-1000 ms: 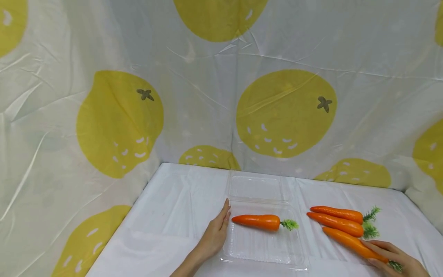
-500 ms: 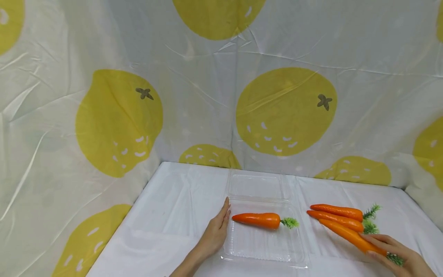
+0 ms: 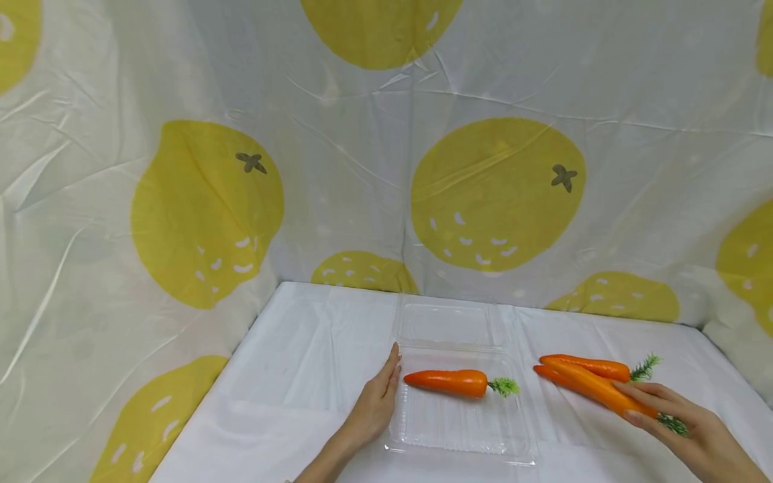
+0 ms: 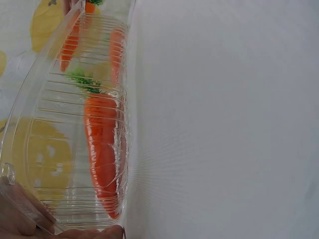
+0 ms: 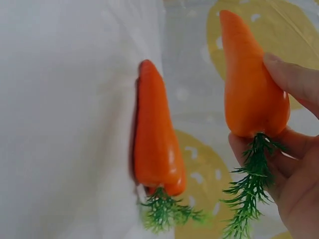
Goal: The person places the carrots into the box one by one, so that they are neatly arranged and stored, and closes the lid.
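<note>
In the head view my left hand lies along the left side of a clear plastic clamshell box, its fingers stretched out against the rim. Inside the box rests one orange toy carrot with a light green top; the left wrist view shows this carrot through the ribbed wall. My right hand grips another carrot by its thick end, thumb on one side and fingers on the other. In the right wrist view this carrot is raised, its dark green top hanging below.
Two more carrots lie side by side to the right of the box; the far carrot shows best, the nearer one partly hidden by the held one. The box's lid lies folded back. A lemon-print cloth walls the white table.
My right hand has lifted its carrot and moved it up and left, so it now overlaps the two lying carrots in the head view. The left hand and box have stayed put.
</note>
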The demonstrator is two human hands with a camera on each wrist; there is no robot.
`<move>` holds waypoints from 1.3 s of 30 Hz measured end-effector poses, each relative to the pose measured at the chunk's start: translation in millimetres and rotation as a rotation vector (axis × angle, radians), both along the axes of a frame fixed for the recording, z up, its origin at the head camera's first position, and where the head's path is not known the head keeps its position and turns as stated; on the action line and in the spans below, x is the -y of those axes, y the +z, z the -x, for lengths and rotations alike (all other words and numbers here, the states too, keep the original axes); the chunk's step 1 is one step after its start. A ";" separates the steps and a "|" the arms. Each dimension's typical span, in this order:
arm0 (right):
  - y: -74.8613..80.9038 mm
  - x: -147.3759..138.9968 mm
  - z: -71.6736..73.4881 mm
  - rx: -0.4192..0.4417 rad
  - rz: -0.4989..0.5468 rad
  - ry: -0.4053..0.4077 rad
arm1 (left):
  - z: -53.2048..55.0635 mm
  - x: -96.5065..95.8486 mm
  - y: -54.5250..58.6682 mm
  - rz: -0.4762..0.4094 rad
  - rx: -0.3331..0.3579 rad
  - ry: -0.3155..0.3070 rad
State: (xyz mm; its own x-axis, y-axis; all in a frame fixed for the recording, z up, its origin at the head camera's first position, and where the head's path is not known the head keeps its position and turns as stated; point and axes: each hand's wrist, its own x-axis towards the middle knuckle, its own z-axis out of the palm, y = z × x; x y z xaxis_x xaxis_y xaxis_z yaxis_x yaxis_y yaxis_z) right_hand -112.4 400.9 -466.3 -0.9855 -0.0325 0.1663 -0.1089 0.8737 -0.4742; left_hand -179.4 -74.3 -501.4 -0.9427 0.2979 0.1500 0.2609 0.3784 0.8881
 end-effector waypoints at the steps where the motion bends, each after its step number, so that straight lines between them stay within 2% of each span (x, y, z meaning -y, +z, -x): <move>1: 1.6 1.4 1.2 -0.012 -0.001 0.007 | 0.0 0.4 -0.1 0.002 0.004 0.001; 5: 8.8 8.4 6.9 -0.056 0.015 0.046 | -0.5 1.7 0.2 0.006 0.017 0.010; 8: 15.3 17.9 10.6 -0.137 0.061 0.112 | -1.2 2.3 -0.1 0.004 0.019 0.014; 11: 25.4 34.0 13.6 -0.180 0.122 0.195 | -2.5 3.1 -0.1 0.003 0.014 0.015; 15: 35.1 53.7 16.3 -0.193 0.173 0.285 | -3.5 3.4 -0.1 0.001 0.018 0.017; 23: 40.2 71.2 24.7 -0.211 0.228 0.427 | -0.3 -0.2 -0.9 -0.001 0.021 0.002; 31: 41.5 90.8 36.8 -0.195 0.237 0.436 | 0.5 -1.4 0.5 -0.017 0.023 -0.007; 39: 40.1 113.5 44.5 -0.110 0.228 0.429 | 0.3 -1.2 0.4 -0.013 0.024 -0.010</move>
